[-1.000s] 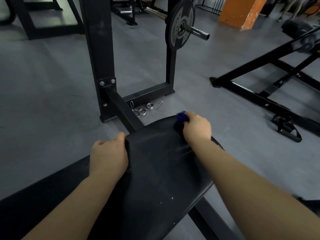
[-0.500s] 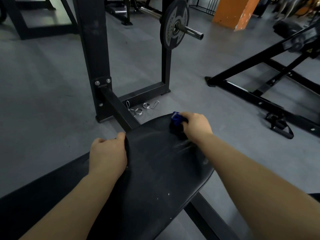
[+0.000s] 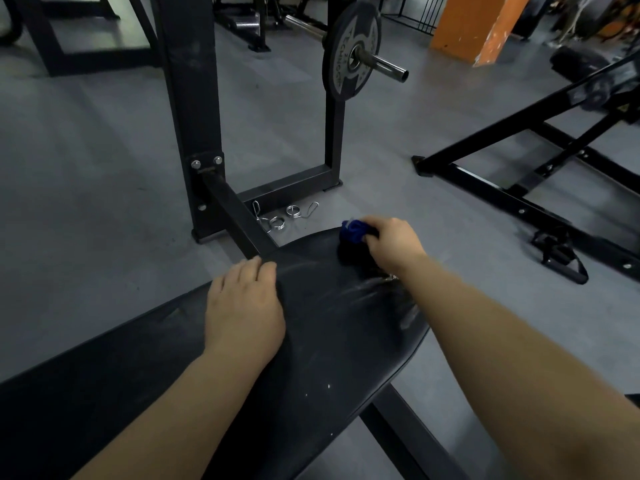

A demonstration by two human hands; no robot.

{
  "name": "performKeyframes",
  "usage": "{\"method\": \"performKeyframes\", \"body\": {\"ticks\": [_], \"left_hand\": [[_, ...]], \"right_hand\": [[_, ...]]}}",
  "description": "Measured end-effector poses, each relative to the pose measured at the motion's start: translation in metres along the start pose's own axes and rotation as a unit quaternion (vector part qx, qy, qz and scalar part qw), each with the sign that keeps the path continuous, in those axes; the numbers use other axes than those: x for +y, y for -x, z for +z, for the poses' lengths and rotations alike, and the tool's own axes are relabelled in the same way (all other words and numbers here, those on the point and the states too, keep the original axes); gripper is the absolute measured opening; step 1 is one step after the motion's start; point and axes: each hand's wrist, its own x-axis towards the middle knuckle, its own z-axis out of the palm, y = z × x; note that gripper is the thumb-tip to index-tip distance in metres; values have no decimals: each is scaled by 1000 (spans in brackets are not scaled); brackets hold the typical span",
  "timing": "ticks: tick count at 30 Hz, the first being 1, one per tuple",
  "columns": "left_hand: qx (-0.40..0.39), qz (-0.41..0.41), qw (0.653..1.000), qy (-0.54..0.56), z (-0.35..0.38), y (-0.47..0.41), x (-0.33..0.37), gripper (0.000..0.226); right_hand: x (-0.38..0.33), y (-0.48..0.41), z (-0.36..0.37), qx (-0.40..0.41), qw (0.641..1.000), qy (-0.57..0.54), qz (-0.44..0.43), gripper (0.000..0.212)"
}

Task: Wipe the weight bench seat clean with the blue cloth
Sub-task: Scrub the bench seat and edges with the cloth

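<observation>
We find the right hand [image 3: 393,245] clenched round the bunched blue cloth [image 3: 352,231] at the weight bench seat [image 3: 329,327]'s far end. The seat's length runs nearward from there. The left hand [image 3: 244,303] hooks the seat's left edge.

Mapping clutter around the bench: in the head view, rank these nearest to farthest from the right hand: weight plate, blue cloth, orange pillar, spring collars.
1. The blue cloth, gripped in the right hand at the bench seat's far end.
2. The spring collars, lying just beyond the seat, to the left.
3. The weight plate, up on the barbell ahead.
4. The orange pillar, far back, right.
</observation>
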Motion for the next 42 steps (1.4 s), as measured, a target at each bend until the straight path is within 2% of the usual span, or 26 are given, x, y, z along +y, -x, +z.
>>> {"method": "performKeyframes", "body": {"ticks": [3,7,11,16,22,25,29,33,38,42], "left_hand": [[-5,38,999,26,3,1,13,36],[-23,21,1000,1,8,4,17,35],[-39,6,999,-16,12,1,16,34],[-46,-18,998,-48,10,-3,16,22],[-74,-17,994,-76,10,-6,18,23],[-74,-5,994,-80,8,-4,22,22],[-70,11,994,-88,12,0,25,43],[-68,21,994,-89,20,4,22,63],[-76,27,993,-91,21,7,20,65],[-82,30,992,-90,18,9,20,63]], "right_hand": [[8,9,-8,-40,999,-9,-10,35],[31,55,-24,-72,997,5,-32,36],[34,47,-25,-64,996,29,-46,36],[24,11,-18,-39,999,16,-28,34],[42,74,-31,-74,997,8,-29,36],[48,73,-30,-67,997,10,-35,36],[40,45,-19,-15,1000,14,-19,36],[41,51,-19,-22,1000,2,-10,36],[53,96,-28,-33,999,6,3,36],[48,69,-24,-11,1000,13,8,36]]}}
